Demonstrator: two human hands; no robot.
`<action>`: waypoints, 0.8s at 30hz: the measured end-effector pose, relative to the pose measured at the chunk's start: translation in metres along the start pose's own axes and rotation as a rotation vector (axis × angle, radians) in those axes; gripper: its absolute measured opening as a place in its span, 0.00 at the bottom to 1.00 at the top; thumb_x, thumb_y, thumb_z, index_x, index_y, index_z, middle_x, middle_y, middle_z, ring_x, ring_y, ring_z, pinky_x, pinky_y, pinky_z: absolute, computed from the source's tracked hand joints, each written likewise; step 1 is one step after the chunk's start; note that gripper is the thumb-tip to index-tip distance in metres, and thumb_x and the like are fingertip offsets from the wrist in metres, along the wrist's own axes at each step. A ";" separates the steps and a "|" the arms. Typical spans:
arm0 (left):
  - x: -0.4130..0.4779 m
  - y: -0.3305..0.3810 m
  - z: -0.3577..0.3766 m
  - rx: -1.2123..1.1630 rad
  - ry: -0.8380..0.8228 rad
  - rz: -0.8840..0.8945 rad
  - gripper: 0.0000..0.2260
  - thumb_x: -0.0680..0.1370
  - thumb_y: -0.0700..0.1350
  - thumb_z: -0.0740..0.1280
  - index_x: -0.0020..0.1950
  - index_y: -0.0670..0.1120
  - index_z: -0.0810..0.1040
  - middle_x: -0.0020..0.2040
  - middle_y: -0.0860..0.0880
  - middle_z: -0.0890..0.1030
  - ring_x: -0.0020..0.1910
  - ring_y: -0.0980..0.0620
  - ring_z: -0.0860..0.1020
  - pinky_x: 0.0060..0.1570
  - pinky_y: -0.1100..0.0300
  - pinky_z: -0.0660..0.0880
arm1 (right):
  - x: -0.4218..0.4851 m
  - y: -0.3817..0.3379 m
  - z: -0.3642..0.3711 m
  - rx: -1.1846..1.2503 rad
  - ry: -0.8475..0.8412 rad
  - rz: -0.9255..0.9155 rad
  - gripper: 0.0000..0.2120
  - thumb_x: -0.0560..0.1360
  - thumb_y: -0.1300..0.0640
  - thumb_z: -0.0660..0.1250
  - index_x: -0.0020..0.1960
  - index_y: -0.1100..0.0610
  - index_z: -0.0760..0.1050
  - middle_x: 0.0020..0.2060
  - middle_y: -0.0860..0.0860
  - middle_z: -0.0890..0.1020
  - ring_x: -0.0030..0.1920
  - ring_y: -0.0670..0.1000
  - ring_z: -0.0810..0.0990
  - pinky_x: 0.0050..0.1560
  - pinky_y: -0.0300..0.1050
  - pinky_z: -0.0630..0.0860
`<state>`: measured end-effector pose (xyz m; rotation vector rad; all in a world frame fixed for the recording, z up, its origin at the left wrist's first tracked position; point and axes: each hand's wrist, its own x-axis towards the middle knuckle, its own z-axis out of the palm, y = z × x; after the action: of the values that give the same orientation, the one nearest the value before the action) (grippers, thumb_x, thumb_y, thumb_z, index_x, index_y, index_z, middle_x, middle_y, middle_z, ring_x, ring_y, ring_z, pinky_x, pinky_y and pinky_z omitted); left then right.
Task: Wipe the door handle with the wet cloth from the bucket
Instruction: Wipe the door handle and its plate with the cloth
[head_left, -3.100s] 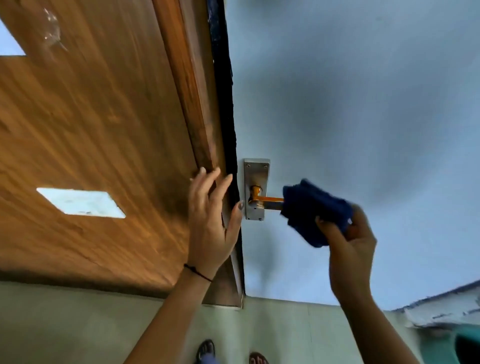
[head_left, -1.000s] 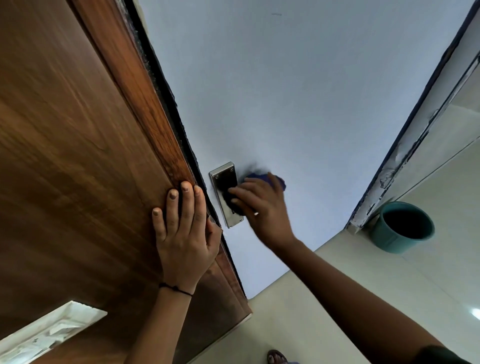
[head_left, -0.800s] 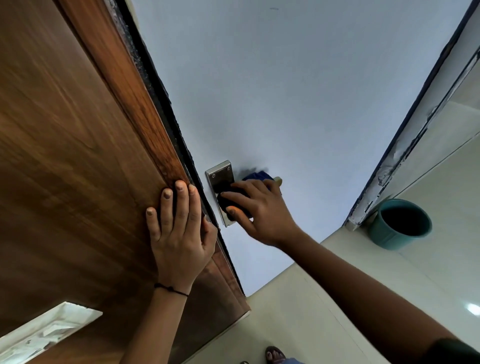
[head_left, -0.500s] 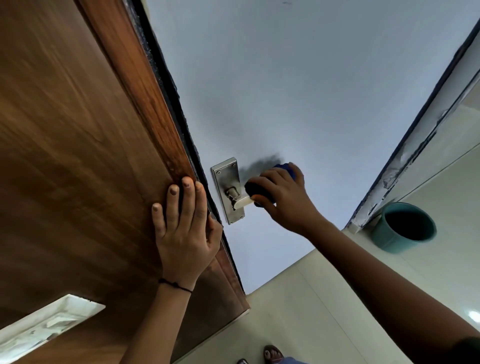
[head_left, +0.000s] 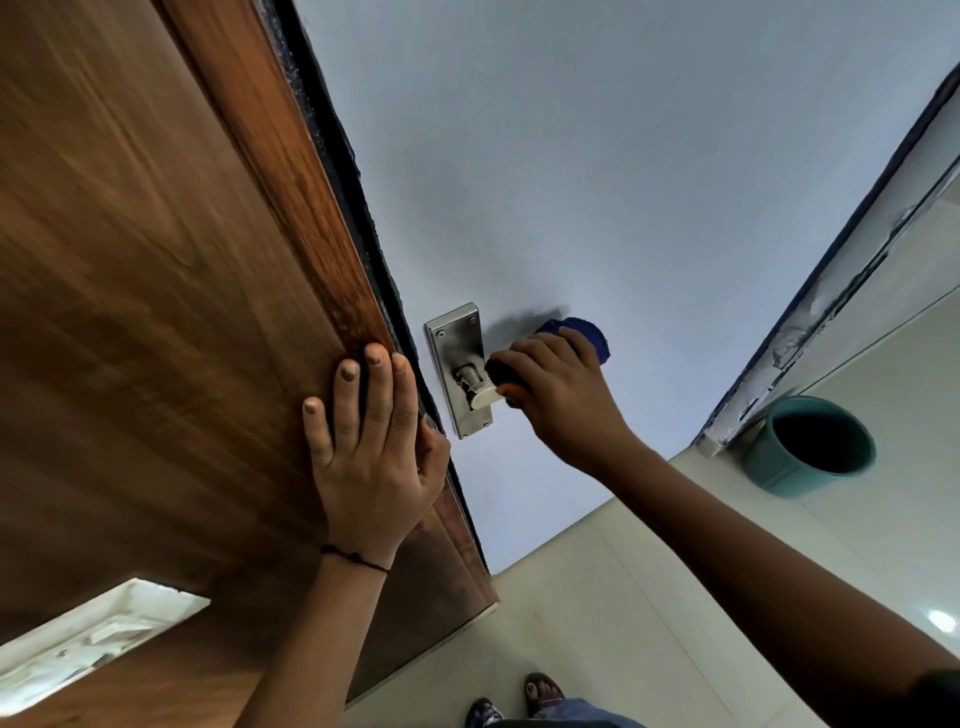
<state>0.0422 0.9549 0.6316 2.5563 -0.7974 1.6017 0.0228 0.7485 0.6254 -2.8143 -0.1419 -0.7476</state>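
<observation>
A metal door handle (head_left: 480, 396) sticks out of a silver backplate (head_left: 457, 353) on the pale blue door face. My right hand (head_left: 558, 395) is closed around a dark blue cloth (head_left: 584, 332) wrapped over the lever's outer part; only the lever's inner stub shows. My left hand (head_left: 371, 441) lies flat on the brown wooden door edge (head_left: 291, 208), fingers spread, thumb hooked round the edge. A teal bucket (head_left: 810, 447) stands on the floor at the right.
The blue door (head_left: 597, 182) fills the middle. A white chipped door frame (head_left: 841, 280) runs down at the right beside the bucket. Pale floor tiles (head_left: 597, 623) lie below. My sandalled feet (head_left: 540, 701) show at the bottom edge.
My right hand slid the cloth from the backplate outward along the lever, uncovering the plate and the lever's stub. My left hand stays on the door edge.
</observation>
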 end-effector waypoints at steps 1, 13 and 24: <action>0.000 0.000 0.001 0.003 0.002 0.002 0.34 0.77 0.50 0.58 0.79 0.43 0.47 0.79 0.48 0.42 0.78 0.49 0.42 0.76 0.50 0.38 | 0.000 -0.005 0.002 -0.002 0.011 -0.021 0.16 0.77 0.49 0.58 0.59 0.54 0.78 0.51 0.50 0.82 0.55 0.55 0.78 0.66 0.51 0.63; 0.000 0.000 0.001 -0.008 0.012 0.002 0.34 0.77 0.49 0.59 0.79 0.43 0.48 0.79 0.47 0.42 0.78 0.49 0.42 0.76 0.50 0.38 | -0.002 0.041 -0.008 0.142 0.004 0.224 0.15 0.77 0.45 0.55 0.58 0.45 0.76 0.53 0.43 0.79 0.60 0.47 0.73 0.63 0.44 0.57; 0.001 0.001 -0.002 0.003 -0.021 -0.004 0.33 0.78 0.48 0.58 0.78 0.43 0.46 0.79 0.48 0.40 0.78 0.49 0.40 0.75 0.50 0.37 | -0.003 0.011 -0.009 1.309 0.229 0.920 0.19 0.82 0.50 0.53 0.53 0.58 0.80 0.36 0.64 0.80 0.34 0.62 0.79 0.35 0.53 0.76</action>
<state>0.0405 0.9541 0.6330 2.5796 -0.7912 1.5789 0.0174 0.7356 0.6292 -1.2903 0.4884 -0.4357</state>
